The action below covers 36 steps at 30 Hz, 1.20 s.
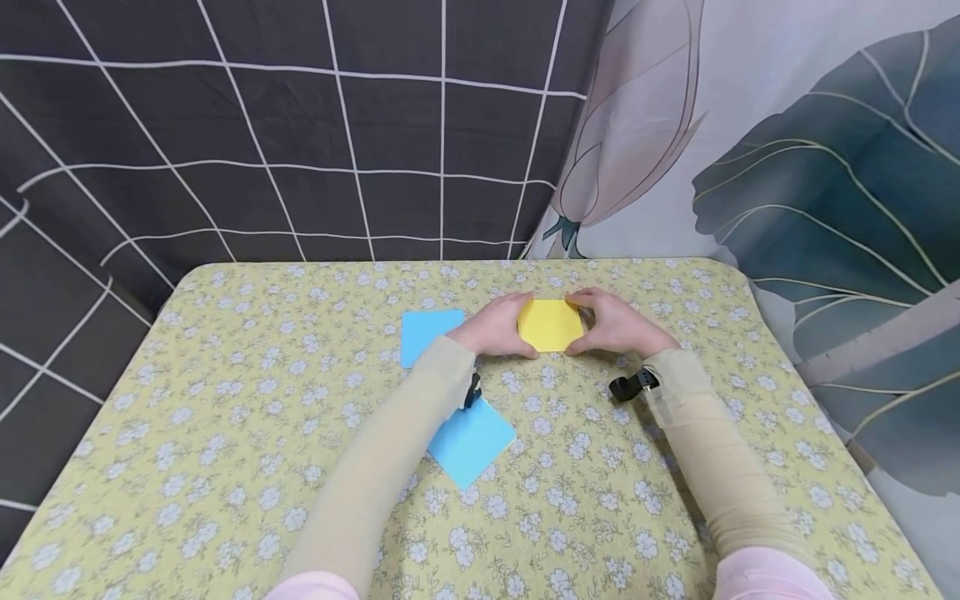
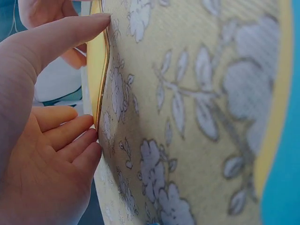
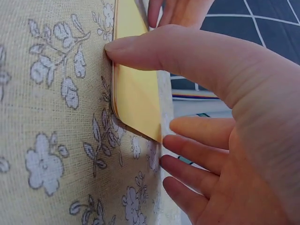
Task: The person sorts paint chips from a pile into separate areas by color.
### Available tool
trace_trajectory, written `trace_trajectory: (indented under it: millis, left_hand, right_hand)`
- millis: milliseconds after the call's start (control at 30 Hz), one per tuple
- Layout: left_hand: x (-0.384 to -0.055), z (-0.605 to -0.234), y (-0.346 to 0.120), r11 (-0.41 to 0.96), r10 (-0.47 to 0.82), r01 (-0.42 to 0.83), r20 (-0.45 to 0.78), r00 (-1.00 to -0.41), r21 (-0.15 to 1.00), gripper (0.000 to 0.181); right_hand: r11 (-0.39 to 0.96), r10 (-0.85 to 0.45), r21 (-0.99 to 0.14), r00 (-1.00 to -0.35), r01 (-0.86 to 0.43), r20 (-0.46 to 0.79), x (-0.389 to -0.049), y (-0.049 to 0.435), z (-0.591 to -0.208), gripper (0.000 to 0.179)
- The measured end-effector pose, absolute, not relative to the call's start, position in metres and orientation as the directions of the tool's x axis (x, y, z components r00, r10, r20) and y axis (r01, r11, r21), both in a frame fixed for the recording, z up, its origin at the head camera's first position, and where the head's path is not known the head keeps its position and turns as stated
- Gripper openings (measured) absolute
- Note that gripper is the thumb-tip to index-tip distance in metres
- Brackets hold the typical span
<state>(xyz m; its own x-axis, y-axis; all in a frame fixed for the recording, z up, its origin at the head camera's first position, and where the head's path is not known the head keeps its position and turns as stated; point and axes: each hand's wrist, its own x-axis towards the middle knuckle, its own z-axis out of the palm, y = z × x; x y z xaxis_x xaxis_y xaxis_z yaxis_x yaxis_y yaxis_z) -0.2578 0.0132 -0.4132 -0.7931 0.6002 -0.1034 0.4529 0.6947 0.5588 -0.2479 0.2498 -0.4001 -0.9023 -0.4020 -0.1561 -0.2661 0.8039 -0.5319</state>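
A yellow six-sided stack of paper lies flat toward the back of the table, between both hands. From the left, my left hand holds it, thumb on the near edge and fingers at the far edge. My right hand holds the opposite side in the same way. Up close in the right wrist view, the yellow stack shows thin layers at its edge, and the thumb touches that edge. Fingertips of the left hand sit at the stack's far edge in the left wrist view.
A light blue square lies left of the left hand, partly covered by it. Another blue square, turned cornerwise, lies under the left wrist. Flowered yellow cloth covers the table. A dark gridded curtain hangs behind.
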Motion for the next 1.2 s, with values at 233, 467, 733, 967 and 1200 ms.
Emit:
trace_trajectory:
  millis: [233, 467, 733, 967, 1200]
  left_hand:
    - [-0.257, -0.408, 0.011, 0.683, 0.611, 0.479, -0.073, -0.788, 0.551, 0.109]
    - [-0.25, -0.387, -0.006, 0.67, 0.588, 0.491, 0.006, -0.809, 0.557, 0.101]
    - [-0.226, -0.37, -0.038, 0.654, 0.557, 0.51, 0.102, -0.824, 0.559, 0.097]
    - [-0.197, -0.371, -0.067, 0.709, 0.501, 0.475, 0.102, -0.86, 0.521, 0.103]
    - [-0.16, -0.376, -0.082, 0.724, 0.449, 0.409, 0.071, -0.891, 0.555, 0.112]
  right_hand:
    - [0.813, -0.383, -0.518, -0.914, -0.266, -0.132, -0.245, 0.247, -0.392, 0.104]
    - [0.826, -0.347, -0.494, -0.935, -0.27, -0.07, -0.237, 0.239, -0.373, 0.102]
    - [0.833, -0.379, -0.44, -0.925, -0.336, -0.012, -0.22, 0.222, -0.351, 0.105]
    - [0.808, -0.45, -0.417, -0.893, -0.416, 0.02, -0.206, 0.213, -0.342, 0.106]
    - [0.768, -0.517, -0.425, -0.856, -0.479, 0.03, -0.192, 0.201, -0.341, 0.107]
